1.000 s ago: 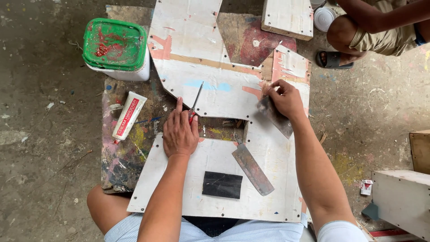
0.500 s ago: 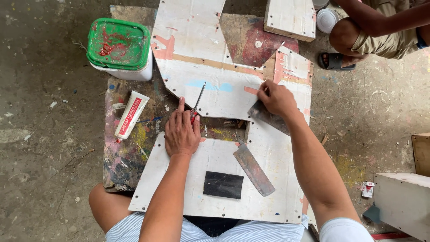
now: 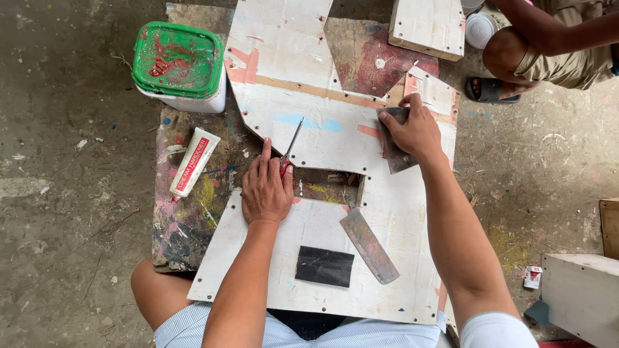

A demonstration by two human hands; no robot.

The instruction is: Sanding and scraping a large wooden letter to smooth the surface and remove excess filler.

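A white panel is being steadied by the flat left hand at 9 o'clock, over a screwdriver, while a dark scraper is being pressed down by the right hand at 2 o'clock.

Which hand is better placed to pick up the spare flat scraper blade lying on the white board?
Probably the left hand: it only rests flat over a thin red-handled tool, near the flat grey scraper blade. The right hand already grips a dark scraper.

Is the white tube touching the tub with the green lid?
Apart. The head view shows the white tube lying on the paint-stained board, with a strip of bare board between its top end and the tub with the green lid.
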